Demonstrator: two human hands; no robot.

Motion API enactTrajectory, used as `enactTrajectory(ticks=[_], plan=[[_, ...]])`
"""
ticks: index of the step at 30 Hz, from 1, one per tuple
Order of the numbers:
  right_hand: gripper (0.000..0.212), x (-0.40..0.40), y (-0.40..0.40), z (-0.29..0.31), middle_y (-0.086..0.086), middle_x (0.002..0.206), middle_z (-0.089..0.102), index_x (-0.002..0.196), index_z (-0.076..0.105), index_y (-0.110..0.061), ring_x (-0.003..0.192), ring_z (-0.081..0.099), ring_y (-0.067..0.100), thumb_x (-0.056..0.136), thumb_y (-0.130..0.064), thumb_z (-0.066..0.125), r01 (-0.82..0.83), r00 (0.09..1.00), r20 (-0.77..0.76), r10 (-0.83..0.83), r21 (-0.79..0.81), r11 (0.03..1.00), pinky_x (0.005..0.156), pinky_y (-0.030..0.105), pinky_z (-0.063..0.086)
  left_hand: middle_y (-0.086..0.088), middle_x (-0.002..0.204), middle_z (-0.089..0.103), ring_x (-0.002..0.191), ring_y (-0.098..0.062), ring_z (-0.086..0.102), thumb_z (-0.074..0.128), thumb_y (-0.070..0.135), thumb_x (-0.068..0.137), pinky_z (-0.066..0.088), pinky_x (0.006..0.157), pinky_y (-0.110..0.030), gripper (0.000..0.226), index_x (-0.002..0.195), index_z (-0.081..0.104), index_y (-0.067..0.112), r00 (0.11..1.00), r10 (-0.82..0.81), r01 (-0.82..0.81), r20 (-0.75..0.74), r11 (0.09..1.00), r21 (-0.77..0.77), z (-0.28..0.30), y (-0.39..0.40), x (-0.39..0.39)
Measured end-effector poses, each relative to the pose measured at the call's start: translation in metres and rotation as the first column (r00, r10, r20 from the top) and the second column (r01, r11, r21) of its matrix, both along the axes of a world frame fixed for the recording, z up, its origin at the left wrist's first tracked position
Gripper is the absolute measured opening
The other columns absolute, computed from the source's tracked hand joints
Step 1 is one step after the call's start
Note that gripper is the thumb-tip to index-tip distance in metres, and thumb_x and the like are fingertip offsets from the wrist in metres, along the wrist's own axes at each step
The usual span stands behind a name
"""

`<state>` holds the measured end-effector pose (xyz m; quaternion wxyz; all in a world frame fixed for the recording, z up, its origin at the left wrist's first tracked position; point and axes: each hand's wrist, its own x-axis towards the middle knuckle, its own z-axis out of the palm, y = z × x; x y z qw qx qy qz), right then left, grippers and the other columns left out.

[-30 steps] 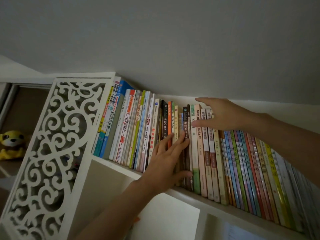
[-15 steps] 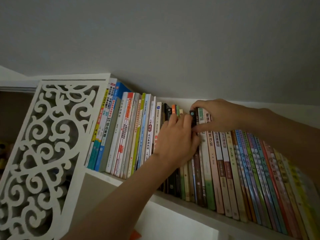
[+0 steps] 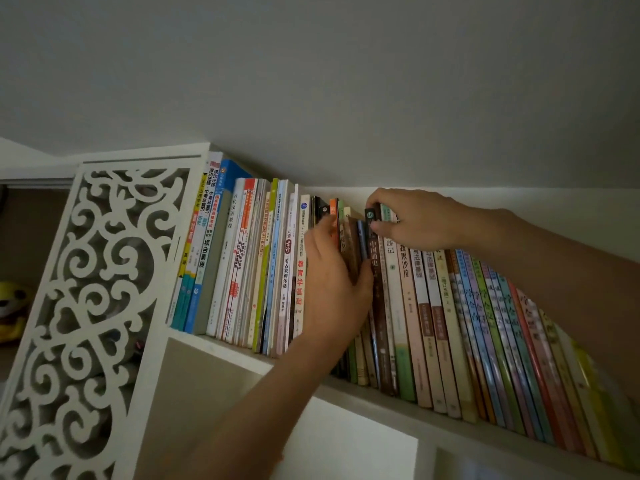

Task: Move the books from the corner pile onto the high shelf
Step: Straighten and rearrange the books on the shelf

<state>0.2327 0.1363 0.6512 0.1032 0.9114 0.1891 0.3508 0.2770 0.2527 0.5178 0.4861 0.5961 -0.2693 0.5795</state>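
A plain pale wall [image 3: 346, 81] filled the upper half of the frame. Below it a white high shelf [image 3: 221, 344] ran from centre left down to the lower right corner, with open white compartments beneath its board. A white side panel cut in a scrolling openwork pattern [image 3: 86, 306] closed the shelf's left end and filled the lower left of the frame.

A long row of upright books with many-coloured spines [image 3: 485, 323] stood on the shelf board, packed spine-out from the panel to the right edge; those at the left end leaned slightly to the right.

Two bare forearms entered the frame, one from the bottom centre, the other from the right edge. The left hand [image 3: 332, 282] lay flat against the spines in the middle of the row, fingers together and pointing up, its thumb pressed on the dark brown book with pale characters on its spine [image 3: 375, 268]. The right hand [image 3: 412, 218] reached over the top of the row, its fingers curled down behind the books and its thumb in front, pinching the top of that same brown book and its neighbours.

At the left edge, beyond the panel, part of a yellow plush toy [image 3: 12, 306] showed in dim light.
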Motion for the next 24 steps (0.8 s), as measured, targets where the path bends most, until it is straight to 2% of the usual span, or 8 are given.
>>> enactTrajectory(ticks=[2,3,6,9,11,16,21,24], plan=[[0.026,-0.002,0.001,0.0,-0.007,0.103,0.051,0.123,0.046,-0.028,0.091,0.053,0.016,0.098,-0.038,0.046,-0.009,1.0,-0.018,0.009,0.011,1.0,0.073,0.033,0.041,0.006,0.126,0.038,0.111,-0.004,0.045,0.064,0.026,0.088,0.05,0.096,-0.03,0.057,0.138,0.038,0.02,0.998,0.025,-0.024,-0.054,1.0,0.017,-0.003,-0.003,0.003],[0.026,-0.002,0.001,0.0,-0.007,0.102,0.051,0.122,0.046,-0.028,0.091,0.054,0.017,0.098,-0.038,0.046,-0.013,1.0,-0.025,0.014,0.018,1.0,0.074,0.034,0.042,0.006,0.126,0.036,0.108,-0.005,0.046,0.064,0.027,0.088,0.052,0.092,-0.03,0.059,0.14,0.036,0.023,0.996,0.009,-0.005,-0.092,0.999,0.048,-0.001,0.001,0.002],[0.03,-0.001,0.001,-0.001,-0.006,0.107,0.053,0.125,0.046,-0.028,0.095,0.054,0.018,0.097,-0.038,0.047,-0.021,1.0,-0.005,0.021,0.021,1.0,0.079,0.036,0.046,0.006,0.123,0.028,0.099,-0.008,0.048,0.066,0.028,0.085,0.048,0.073,-0.016,0.073,0.144,0.024,0.035,0.988,-0.022,0.048,-0.156,0.986,0.159,0.016,0.013,-0.004],[0.029,0.002,-0.001,-0.003,-0.006,0.112,0.055,0.123,0.046,-0.03,0.095,0.054,0.019,0.095,-0.039,0.047,-0.024,0.999,0.029,0.023,0.019,1.0,0.081,0.038,0.046,0.0,0.127,0.031,0.103,-0.013,0.048,0.064,0.035,0.086,0.042,0.073,-0.016,0.064,0.141,0.032,0.032,0.968,0.209,-0.144,-0.143,0.919,0.366,0.028,0.017,-0.012],[0.027,0.003,-0.002,-0.004,-0.005,0.112,0.056,0.12,0.047,-0.03,0.093,0.053,0.018,0.095,-0.039,0.047,-0.026,0.999,0.036,0.025,0.02,0.999,0.079,0.037,0.045,-0.003,0.128,0.034,0.1,-0.015,0.05,0.063,0.039,0.086,0.043,0.076,-0.022,0.063,0.14,0.034,0.026,0.944,0.296,-0.216,-0.146,0.888,0.405,0.033,0.016,-0.014],[0.025,0.002,-0.001,-0.004,-0.004,0.115,0.057,0.119,0.047,-0.029,0.094,0.053,0.019,0.095,-0.038,0.046,-0.036,0.998,0.049,0.035,0.017,0.999,0.077,0.036,0.043,-0.005,0.123,0.043,0.09,-0.015,0.05,0.065,0.034,0.083,0.044,0.072,-0.024,0.052,0.127,0.045,0.017,0.948,0.311,-0.263,-0.064,0.884,0.387,0.039,0.013,-0.016],[0.02,0.0,-0.001,-0.005,-0.003,0.111,0.058,0.114,0.047,-0.03,0.092,0.055,0.02,0.096,-0.038,0.045,-0.045,0.998,0.045,0.044,0.03,0.999,0.077,0.037,0.045,0.007,0.105,0.044,0.086,-0.007,0.046,0.073,0.029,0.076,0.035,0.065,-0.009,0.049,0.117,0.05,0.018,0.97,0.24,-0.24,0.037,0.926,0.292,0.031,0.02,-0.023],[0.023,-0.001,-0.001,-0.005,-0.003,0.113,0.058,0.118,0.046,-0.03,0.089,0.055,0.018,0.097,-0.039,0.043,-0.038,0.998,0.052,0.037,0.018,0.999,0.073,0.034,0.043,0.009,0.112,0.051,0.096,-0.002,0.053,0.078,0.023,0.075,0.046,0.074,-0.01,0.06,0.123,0.042,0.024,0.997,0.072,-0.074,0.014,0.987,0.146,0.015,0.021,-0.024]])
